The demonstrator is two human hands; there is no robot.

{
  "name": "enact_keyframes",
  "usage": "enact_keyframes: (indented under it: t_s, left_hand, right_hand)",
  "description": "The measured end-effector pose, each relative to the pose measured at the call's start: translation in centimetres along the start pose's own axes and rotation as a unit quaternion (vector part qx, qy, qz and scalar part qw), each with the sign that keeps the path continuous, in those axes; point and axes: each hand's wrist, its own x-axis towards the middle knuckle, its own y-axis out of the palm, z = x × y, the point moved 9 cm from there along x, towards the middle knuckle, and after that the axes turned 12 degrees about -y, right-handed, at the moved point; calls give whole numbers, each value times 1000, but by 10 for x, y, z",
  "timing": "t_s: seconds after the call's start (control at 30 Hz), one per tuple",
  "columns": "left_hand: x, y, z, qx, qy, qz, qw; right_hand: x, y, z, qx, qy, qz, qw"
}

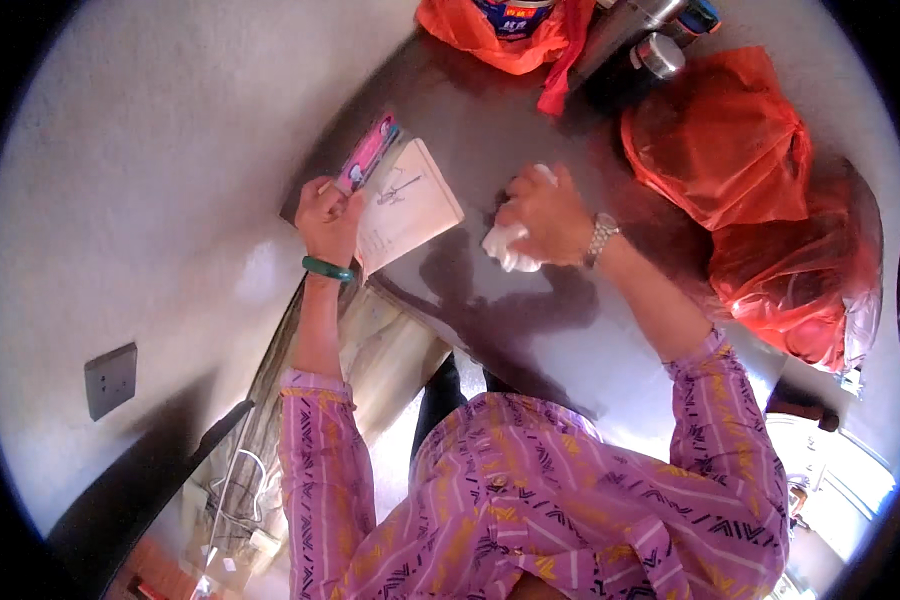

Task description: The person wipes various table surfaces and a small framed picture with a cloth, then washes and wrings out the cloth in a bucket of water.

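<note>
My left hand (330, 221), with a green bangle at the wrist, is closed around the near end of a slim pink case (366, 157) with a cartoon picture on it. Right beside that hand is a small notebook (406, 207), its cream page showing a dark line drawing; whether the fingers also touch it I cannot tell. A crumpled white cloth or tissue (511, 247) is bunched under my right hand (553, 214), whose fingers curl over it against the dark tabletop (480, 300). A metal watch circles the right wrist.
Red plastic bags (720, 140) fill the table's right side. Another red bag (500, 50) with a tin in it stands at the far edge, near a dark flask (635, 70) with a steel lid. The wall (150, 200) borders the left, with a socket (111, 381).
</note>
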Motion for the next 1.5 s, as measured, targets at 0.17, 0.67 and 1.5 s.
enact_keyframes:
  t_s: [0.17,0.67,1.5]
  left_hand:
    - [0,12,12,-22,-24,10,999]
    - [50,25,-14,-76,22,-3,997]
    - [72,11,-119,-179,-32,50,982]
  right_hand:
    - [34,4,32,57,-32,-227,972]
    - [106,-27,-30,19,-18,-239,971]
    - [67,75,21,888,216,-314,258]
